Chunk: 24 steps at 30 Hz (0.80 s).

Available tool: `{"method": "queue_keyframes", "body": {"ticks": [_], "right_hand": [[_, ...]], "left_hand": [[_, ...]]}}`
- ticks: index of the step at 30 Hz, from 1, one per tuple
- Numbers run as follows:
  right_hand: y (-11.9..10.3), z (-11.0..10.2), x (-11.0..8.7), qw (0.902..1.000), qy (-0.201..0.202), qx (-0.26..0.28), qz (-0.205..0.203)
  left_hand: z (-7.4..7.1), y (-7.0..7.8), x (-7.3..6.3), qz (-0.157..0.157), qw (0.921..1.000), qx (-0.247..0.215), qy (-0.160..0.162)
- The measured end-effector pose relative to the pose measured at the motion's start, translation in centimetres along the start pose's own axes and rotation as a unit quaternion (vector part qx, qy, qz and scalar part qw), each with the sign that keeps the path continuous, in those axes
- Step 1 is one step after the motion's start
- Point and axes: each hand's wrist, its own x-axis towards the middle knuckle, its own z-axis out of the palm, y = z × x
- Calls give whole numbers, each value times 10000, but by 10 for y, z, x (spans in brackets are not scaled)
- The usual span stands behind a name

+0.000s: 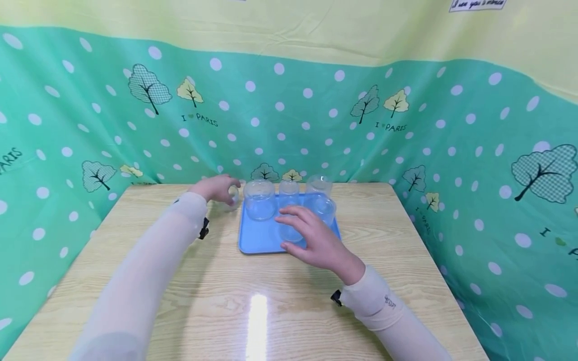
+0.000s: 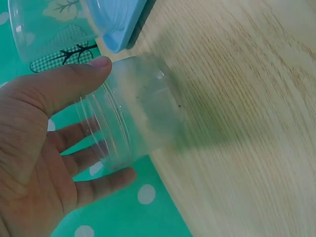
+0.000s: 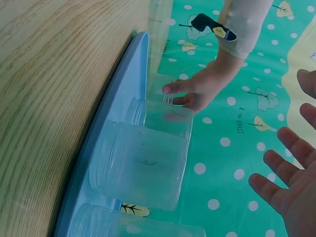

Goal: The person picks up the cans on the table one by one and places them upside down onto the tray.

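Note:
My left hand point(image 1: 217, 189) is beyond the left edge of the blue tray point(image 1: 253, 243), gripping a clear plastic jar point(image 2: 143, 106). In the left wrist view, thumb and fingers curl round its threaded neck, and its base points at the tabletop. My right hand point(image 1: 316, 243) hovers over the tray's front right part, fingers spread and loosely bent, holding nothing. Below it is a clear jar point(image 1: 291, 232), partly hidden by the fingers. A wide clear jar point(image 3: 148, 165) stands on the tray in the right wrist view, threaded end down.
More clear jars stand on the tray: a big jar point(image 1: 259, 201) at the left, a narrower jar point(image 1: 289, 192) in the middle and others at the right. A green patterned cloth point(image 1: 280, 115) hangs behind the wooden table point(image 1: 217, 301) and along its sides.

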Motion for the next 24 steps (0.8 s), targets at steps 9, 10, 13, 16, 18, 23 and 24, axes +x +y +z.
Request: {"method": "queue_keyframes", "body": {"ticks": [9,10,13,16,18,23,24], "right_hand": [[0,2,0,10000,19,-60,20],[0,2,0,10000,35,-65,-1],[-1,3,0,10000,38,-80,-23],[-2,2,0,9999,28,-106,-51],[-3,-1,-1,9999,45,-135,-50],[-4,-10,-2,9997,144,-176,-5],[-4,-11,-3,9997,155,-166,6]], "left_hand": [[6,-1,-1,244,9995,191,50],[6,-2,-3,290,9993,233,103],[9,-6,-15,364,9981,429,255],[11,-12,-30,415,9967,602,362],[12,-15,-39,532,9955,625,478],[9,-17,-61,817,9909,602,884],[8,-16,-66,833,9899,600,975]]}}
